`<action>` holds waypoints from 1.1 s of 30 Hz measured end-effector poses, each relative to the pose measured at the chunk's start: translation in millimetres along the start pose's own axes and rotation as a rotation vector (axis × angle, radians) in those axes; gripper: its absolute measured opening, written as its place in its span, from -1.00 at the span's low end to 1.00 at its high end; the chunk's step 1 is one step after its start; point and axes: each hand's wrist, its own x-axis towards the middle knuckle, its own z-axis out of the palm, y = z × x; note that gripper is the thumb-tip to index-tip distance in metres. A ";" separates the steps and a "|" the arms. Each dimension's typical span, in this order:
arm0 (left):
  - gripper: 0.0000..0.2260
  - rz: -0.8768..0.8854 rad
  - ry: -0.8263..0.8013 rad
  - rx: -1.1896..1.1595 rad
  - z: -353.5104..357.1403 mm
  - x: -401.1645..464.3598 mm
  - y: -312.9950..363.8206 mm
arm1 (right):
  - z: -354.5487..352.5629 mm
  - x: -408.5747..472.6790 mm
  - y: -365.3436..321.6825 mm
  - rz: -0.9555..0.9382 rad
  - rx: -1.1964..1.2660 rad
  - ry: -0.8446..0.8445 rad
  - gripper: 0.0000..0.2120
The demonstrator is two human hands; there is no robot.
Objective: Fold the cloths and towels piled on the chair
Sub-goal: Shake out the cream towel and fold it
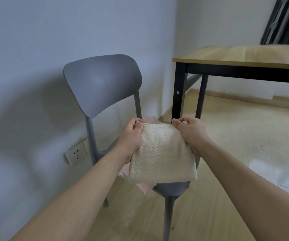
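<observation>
1. We take the grey chair [103, 84] as our landmark; it stands against the pale wall with its back toward us on the far side and its seat partly covered.
2. We hold a cream towel [161, 153] in the air just above the chair seat, already doubled into a rough square that hangs down from its top edge.
3. Our left hand [131, 134] pinches the towel's upper left corner, thumb on the near face and fingers curled behind; its grip is clamped on the cloth.
4. Our right hand [190, 131] pinches the upper right corner in the same way, so that grip too is clamped on the towel, and the top edge runs taut between the two hands.
5. Beneath the towel, on the chair seat, lies a pink cloth [144, 186]; one part peeks out behind the towel near the chair back, another hangs over the seat's front edge. How many pieces lie there we cannot tell.
6. To the right of the chair stands a wooden surface [244, 56] on black legs.
7. Low on the wall to the left of the chair sits a white socket [75, 153].
8. The chair rests on a light wooden floor [227, 136].
</observation>
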 end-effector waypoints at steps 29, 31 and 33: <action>-0.48 0.435 -0.420 1.150 -17.5 -51.6 -77.0 | -18.0 -29.9 83.5 -0.618 -1.015 -0.563 -0.51; -0.62 0.417 -0.393 1.142 -15.7 -46.4 -77.4 | -17.2 -30.4 79.8 -0.548 -0.993 -0.516 -0.56; -0.66 0.391 -0.403 1.152 -12.9 -42.5 -74.8 | -17.1 -30.3 74.6 -0.426 -0.917 -0.469 -0.66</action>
